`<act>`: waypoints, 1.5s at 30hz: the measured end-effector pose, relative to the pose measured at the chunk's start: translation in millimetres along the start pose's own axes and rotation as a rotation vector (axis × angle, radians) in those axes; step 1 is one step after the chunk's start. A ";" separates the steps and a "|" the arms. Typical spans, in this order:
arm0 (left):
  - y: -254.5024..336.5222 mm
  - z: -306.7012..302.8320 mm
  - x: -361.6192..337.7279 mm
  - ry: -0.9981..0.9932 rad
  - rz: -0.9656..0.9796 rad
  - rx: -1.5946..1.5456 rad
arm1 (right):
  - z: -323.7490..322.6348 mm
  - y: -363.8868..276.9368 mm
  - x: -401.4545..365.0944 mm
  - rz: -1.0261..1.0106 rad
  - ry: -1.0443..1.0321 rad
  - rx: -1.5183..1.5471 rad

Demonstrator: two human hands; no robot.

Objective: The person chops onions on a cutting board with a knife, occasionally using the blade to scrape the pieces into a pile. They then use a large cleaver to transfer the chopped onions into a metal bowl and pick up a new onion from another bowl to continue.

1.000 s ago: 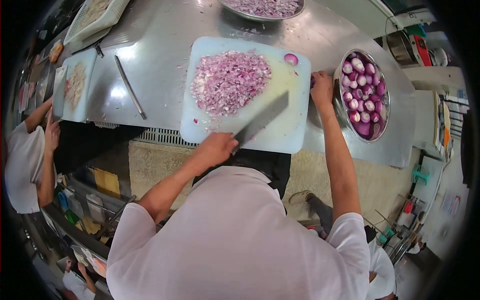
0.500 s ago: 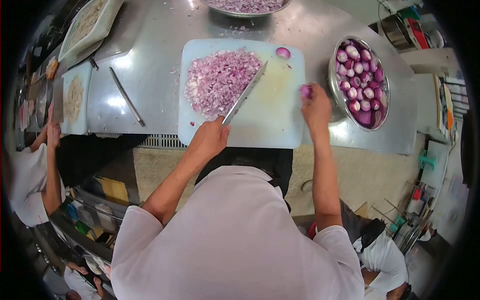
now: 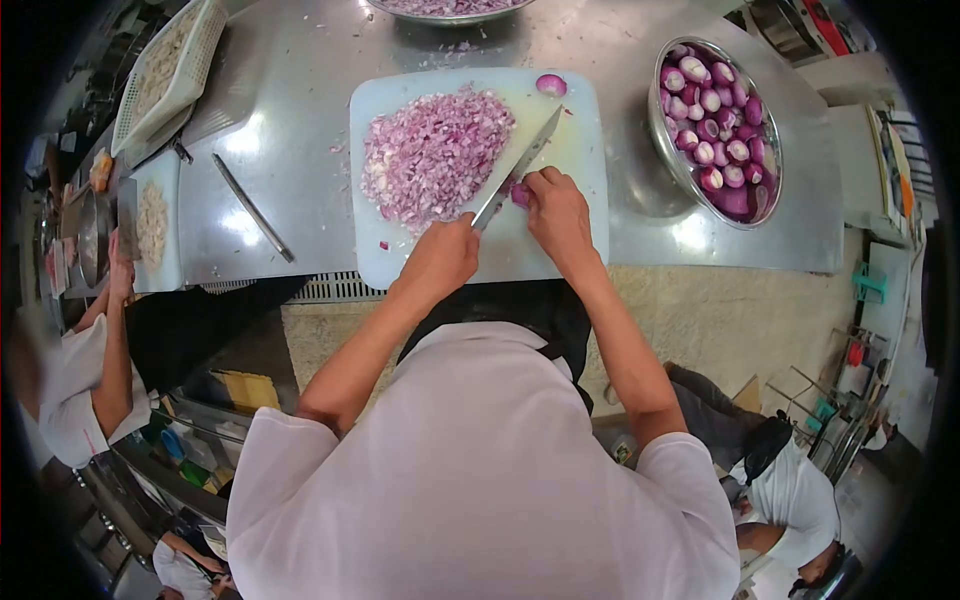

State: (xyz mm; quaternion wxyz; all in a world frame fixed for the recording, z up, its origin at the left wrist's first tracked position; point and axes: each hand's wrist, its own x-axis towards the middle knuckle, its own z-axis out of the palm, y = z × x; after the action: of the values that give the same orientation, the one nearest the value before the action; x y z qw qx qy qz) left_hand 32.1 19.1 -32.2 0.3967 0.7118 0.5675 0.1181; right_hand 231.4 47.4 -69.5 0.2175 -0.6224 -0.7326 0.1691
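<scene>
My left hand (image 3: 442, 262) is closed round the handle of a kitchen knife (image 3: 520, 165), its blade slanting up and to the right over a white cutting board (image 3: 490, 255). Close beside the blade, my right hand (image 3: 562, 222) pinches a peeled red onion (image 3: 520, 195), partly hidden by the fingers. A broad heap of chopped red onion (image 3: 430, 155) covers the board's left side. Another onion piece (image 3: 551, 85) lies near the board's top right corner.
A steel bowl of peeled red onions (image 3: 671, 165) stands to the right. At the top edge is a bowl of chopped onion (image 3: 455, 18). A metal rod (image 3: 250, 208) lies left of the board. Beyond it, a co-worker's hand (image 3: 121, 272) is near another board (image 3: 172, 255) and a white basket (image 3: 205, 75).
My right hand has moved left from beyond the board's right edge, bringing the onion to the knife. The knife has shifted right, away from the chopped heap.
</scene>
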 end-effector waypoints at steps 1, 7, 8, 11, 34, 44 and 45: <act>6.3 -8.4 0.9 0.007 0.002 -0.010 | -0.7 -1.1 3.0 -0.006 0.007 -0.003; 9.1 8.1 11.1 0.043 -0.009 -0.039 | 1.0 -5.8 0.5 0.002 0.033 -0.015; 9.3 11.0 16.3 0.058 0.016 -0.022 | -1.3 -6.0 0.7 0.002 0.007 -0.038; 29.4 -15.8 3.9 -0.027 -0.040 -0.017 | 3.7 -0.1 -1.9 -0.014 0.042 -0.019; 35.6 -2.3 23.9 -0.020 -0.065 -0.106 | 7.8 0.8 -8.8 -0.024 0.151 0.028; 29.6 9.3 24.2 0.011 -0.026 -0.050 | 11.7 -0.6 -9.4 -0.015 0.216 0.055; 30.3 13.1 22.8 0.048 -0.009 -0.064 | 11.4 -1.3 -9.0 -0.009 0.217 0.057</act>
State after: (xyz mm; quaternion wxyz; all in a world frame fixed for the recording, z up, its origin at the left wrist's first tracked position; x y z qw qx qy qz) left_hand 69.3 32.8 -26.0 0.4060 0.6933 0.5759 0.1512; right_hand 225.4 38.6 -79.5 0.3138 -0.6273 -0.7025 0.1204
